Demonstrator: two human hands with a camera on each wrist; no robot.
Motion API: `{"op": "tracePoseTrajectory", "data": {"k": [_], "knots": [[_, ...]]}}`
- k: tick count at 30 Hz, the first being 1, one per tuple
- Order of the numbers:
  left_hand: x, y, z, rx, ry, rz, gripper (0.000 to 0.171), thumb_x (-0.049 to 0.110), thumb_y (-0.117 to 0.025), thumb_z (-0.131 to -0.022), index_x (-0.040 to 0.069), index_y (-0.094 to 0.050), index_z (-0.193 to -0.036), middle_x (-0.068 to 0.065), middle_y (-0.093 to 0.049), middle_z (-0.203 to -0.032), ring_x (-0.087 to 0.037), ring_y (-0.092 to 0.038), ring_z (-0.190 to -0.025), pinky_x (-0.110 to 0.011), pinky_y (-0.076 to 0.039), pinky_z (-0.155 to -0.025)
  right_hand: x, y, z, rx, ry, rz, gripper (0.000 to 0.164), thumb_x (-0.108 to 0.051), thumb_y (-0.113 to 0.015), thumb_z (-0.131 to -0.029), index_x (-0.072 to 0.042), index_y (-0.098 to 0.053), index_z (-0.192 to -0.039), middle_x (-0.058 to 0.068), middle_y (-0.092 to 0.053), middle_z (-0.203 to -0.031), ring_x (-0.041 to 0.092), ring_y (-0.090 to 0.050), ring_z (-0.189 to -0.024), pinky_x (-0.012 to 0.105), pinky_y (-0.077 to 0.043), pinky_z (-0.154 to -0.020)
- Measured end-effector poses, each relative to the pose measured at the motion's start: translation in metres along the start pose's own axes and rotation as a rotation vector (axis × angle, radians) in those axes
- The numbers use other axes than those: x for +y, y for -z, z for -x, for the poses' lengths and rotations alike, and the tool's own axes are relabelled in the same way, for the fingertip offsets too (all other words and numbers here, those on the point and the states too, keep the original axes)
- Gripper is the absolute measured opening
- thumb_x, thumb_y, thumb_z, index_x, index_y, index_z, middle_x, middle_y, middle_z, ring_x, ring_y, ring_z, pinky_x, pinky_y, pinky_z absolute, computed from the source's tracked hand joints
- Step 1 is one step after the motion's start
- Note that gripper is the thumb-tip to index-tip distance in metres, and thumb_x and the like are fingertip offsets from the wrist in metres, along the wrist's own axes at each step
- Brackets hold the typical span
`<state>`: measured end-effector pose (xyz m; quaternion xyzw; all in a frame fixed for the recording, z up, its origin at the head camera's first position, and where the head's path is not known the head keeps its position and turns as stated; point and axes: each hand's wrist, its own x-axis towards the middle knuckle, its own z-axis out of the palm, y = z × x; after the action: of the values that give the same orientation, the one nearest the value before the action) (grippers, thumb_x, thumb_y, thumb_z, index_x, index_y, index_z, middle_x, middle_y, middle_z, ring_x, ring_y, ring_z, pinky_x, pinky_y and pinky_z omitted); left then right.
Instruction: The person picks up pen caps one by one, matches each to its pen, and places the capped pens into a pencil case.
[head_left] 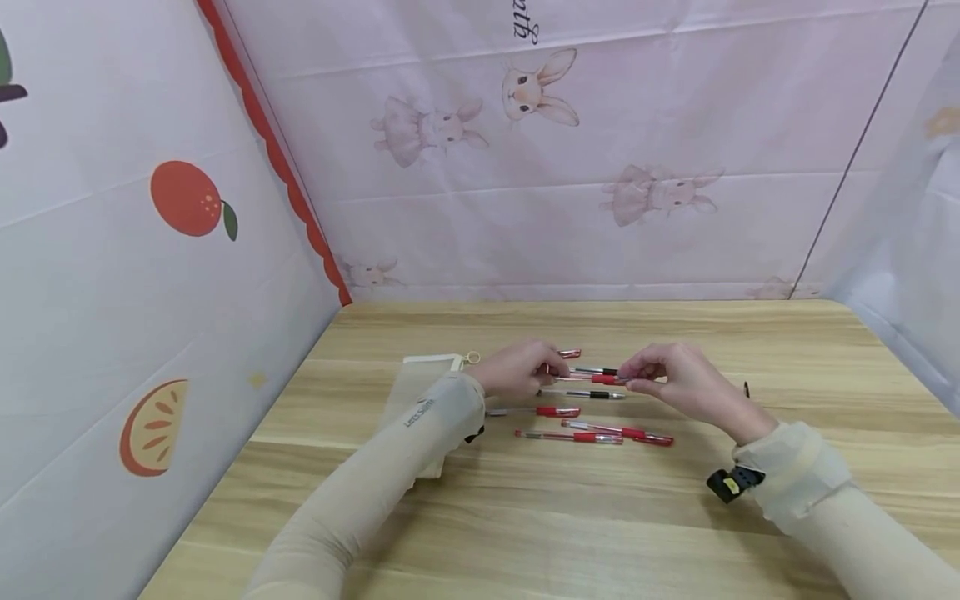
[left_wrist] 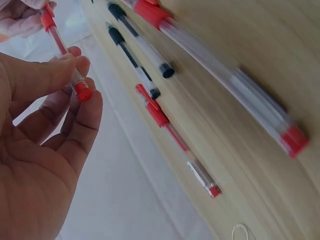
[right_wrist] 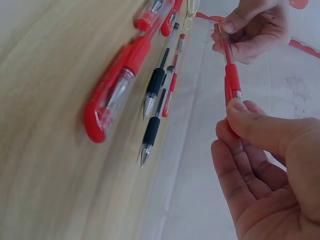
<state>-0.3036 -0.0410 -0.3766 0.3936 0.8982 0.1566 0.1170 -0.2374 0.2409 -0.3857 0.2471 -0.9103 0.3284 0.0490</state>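
Above the table, both hands hold one clear-barrelled red gel pen (head_left: 606, 379) level between them. My left hand (head_left: 517, 369) pinches its red-plugged tail end between thumb and fingers, as the left wrist view shows. The right hand (head_left: 686, 383) pinches the opposite end, by the red clip and grip, between thumb and forefinger. Below lie two black gel pens (right_wrist: 151, 131) with bare metal tips, side by side. Several red gel pens (head_left: 557, 412) lie around them, one partly behind the left hand at the far side.
A pale see-through zip pouch (head_left: 412, 387) lies at the left, partly under the left forearm, with a ring (head_left: 472, 357) at its corner. Two more red pens (head_left: 573, 437) rest at the near side. A printed curtain (head_left: 525, 242) stands behind the wooden table (head_left: 600, 533).
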Motion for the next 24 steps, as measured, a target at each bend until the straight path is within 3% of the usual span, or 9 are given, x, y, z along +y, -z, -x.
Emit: {"op": "tracePoseTrajectory", "data": {"k": [12, 24], "knots": [[-0.013, 0.002, 0.006, 0.05, -0.018, -0.02, 0.031, -0.003, -0.061, -0.103, 0.014, -0.08, -0.119, 0.002, -0.075, -0.115, -0.011, -0.064, -0.098, -0.028, -0.057, -0.092, 0.006, -0.005, -0.005, -0.039, 0.015, -0.033, 0.014, -0.004, -0.079, -0.095, -0.006, -0.08, -0.109, 0.003, -0.081, -0.101, 0.013, -0.073, -0.09, 0.028, -0.062, -0.08], [-0.05, 0.002, 0.011, 0.039, 0.063, -0.047, 0.029, -0.003, -0.061, -0.103, 0.015, -0.082, -0.112, 0.0, -0.079, -0.11, -0.013, -0.068, -0.096, -0.031, -0.059, -0.09, 0.015, 0.007, 0.006, -0.033, -0.056, -0.014, 0.016, -0.011, -0.078, -0.098, -0.005, -0.079, -0.112, 0.003, -0.079, -0.102, 0.013, -0.071, -0.093, 0.026, -0.061, -0.082]]}}
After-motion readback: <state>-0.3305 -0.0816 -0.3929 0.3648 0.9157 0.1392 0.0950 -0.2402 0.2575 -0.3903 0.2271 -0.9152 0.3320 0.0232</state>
